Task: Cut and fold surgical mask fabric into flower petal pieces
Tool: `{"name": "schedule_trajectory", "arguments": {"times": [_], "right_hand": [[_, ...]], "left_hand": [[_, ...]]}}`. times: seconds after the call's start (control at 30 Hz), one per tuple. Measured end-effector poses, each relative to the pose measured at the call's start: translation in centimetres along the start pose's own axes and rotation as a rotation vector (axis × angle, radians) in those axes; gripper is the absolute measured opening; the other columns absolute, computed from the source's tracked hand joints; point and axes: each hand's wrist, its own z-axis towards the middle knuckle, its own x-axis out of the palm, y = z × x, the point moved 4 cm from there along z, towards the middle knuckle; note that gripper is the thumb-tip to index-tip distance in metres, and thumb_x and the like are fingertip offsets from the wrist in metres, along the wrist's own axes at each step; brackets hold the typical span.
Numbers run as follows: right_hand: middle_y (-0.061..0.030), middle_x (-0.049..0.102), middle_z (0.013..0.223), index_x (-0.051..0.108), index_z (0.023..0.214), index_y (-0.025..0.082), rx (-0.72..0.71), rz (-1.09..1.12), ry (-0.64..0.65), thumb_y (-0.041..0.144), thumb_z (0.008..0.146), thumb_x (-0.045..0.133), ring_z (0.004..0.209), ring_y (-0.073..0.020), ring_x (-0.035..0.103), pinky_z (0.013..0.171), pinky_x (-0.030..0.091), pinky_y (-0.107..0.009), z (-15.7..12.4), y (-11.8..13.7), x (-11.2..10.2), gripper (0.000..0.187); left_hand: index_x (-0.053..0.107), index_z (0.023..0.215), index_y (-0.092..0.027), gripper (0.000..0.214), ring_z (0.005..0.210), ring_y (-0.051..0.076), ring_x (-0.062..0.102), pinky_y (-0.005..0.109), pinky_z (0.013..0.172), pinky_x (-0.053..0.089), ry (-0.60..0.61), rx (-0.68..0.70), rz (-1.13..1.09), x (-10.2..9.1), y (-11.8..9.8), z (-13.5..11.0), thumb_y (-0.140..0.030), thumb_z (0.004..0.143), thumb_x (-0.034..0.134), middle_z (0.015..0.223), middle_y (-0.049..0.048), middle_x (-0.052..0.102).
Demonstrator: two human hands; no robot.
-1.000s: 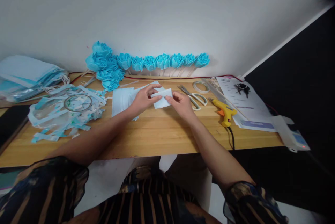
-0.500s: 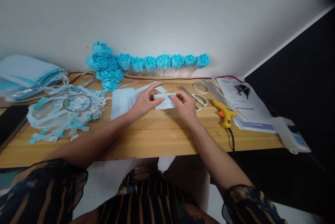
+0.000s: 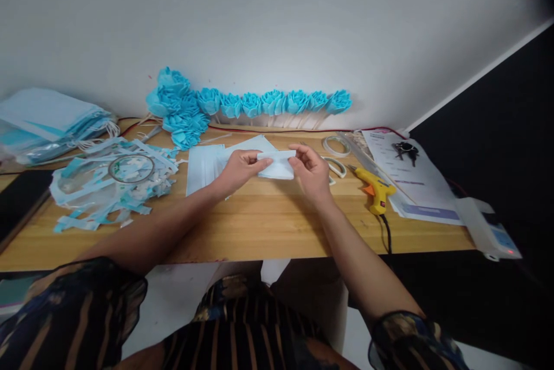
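A small folded piece of pale blue mask fabric (image 3: pixel 277 168) is stretched between my two hands above the table. My left hand (image 3: pixel 239 171) pinches its left end, thumb on the near face. At the right end my right hand (image 3: pixel 312 172) grips it between thumb and fingers. More flat pale blue fabric sheets (image 3: pixel 199 165) lie beside and behind my left hand. White-handled scissors (image 3: pixel 336 168) rest just beyond my right hand, which partly covers them.
Blue fabric flowers (image 3: pixel 273 103) on sticks lean along the wall. A yellow glue gun (image 3: pixel 377 190), a tape roll (image 3: pixel 336 146), papers (image 3: pixel 415 185) and keys (image 3: pixel 405 152) lie to the right. Fabric scraps (image 3: pixel 104 208), stacked masks (image 3: pixel 56 122) and a dark phone-like slab (image 3: pixel 21 200) occupy the left.
The fingers of my left hand have come down from a raised position onto the fabric. The fabric now shows a taller, flatter face between both hands. The view has shifted slightly.
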Motion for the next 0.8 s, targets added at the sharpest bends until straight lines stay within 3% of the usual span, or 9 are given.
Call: {"name": "schedule_trajectory", "arguments": {"times": [0.1, 0.3, 0.5, 0.67, 0.8], "right_hand": [[-0.0018, 0.065, 0.091, 0.067, 0.111, 0.024, -0.029, -0.051, 0.061, 0.043, 0.082, 0.068, 0.084, -0.0188, 0.062, 0.079, 0.053, -0.034, -0.1, 0.7, 0.2, 0.034], [-0.0043, 0.069, 0.093, 0.063, 0.091, 0.024, -0.176, -0.12, 0.097, 0.033, 0.087, 0.061, 0.09, -0.0214, 0.064, 0.088, 0.052, -0.038, -0.6, 2.0, 0.4, 0.011], [-0.0068, 0.071, 0.11, 0.065, 0.11, 0.025, -0.203, -0.09, 0.045, 0.042, 0.085, 0.067, 0.104, -0.024, 0.065, 0.094, 0.052, -0.04, -0.6, 1.6, -0.1, 0.03], [-0.0042, 0.072, 0.091, 0.069, 0.091, 0.025, -0.212, -0.192, 0.028, 0.041, 0.091, 0.061, 0.087, -0.0223, 0.066, 0.085, 0.053, -0.041, -0.5, 2.0, -0.3, 0.018], [-0.0038, 0.072, 0.088, 0.069, 0.088, 0.025, -0.239, -0.194, 0.003, 0.037, 0.09, 0.062, 0.083, -0.0215, 0.065, 0.08, 0.053, -0.039, -0.5, 2.4, -0.4, 0.015]], "left_hand": [[0.073, 0.075, -0.017, 0.033, 0.061, 0.013, 0.048, 0.025, 0.056, 0.035, -0.063, 0.106, 0.143, -0.2, -0.8, -0.2, -0.048, 0.081, 0.066, 0.064, 0.0005, 0.061], [0.076, 0.082, -0.018, 0.027, 0.064, 0.014, 0.054, 0.027, 0.063, 0.041, -0.123, 0.287, 0.295, -0.2, -1.8, -0.7, -0.041, 0.086, 0.061, 0.07, 0.0027, 0.069], [0.076, 0.082, -0.019, 0.028, 0.068, 0.016, 0.061, 0.028, 0.066, 0.045, -0.125, 0.326, 0.349, -0.1, -1.7, -0.8, -0.041, 0.088, 0.06, 0.074, 0.0045, 0.073], [0.077, 0.084, -0.018, 0.026, 0.067, 0.016, 0.062, 0.028, 0.065, 0.045, -0.111, 0.34, 0.368, 0.0, -1.5, -0.8, -0.039, 0.086, 0.06, 0.075, 0.0053, 0.074], [0.077, 0.087, -0.018, 0.025, 0.068, 0.016, 0.062, 0.028, 0.066, 0.046, -0.101, 0.31, 0.352, 0.0, -1.3, -0.7, -0.036, 0.086, 0.06, 0.076, 0.005, 0.075]]}}
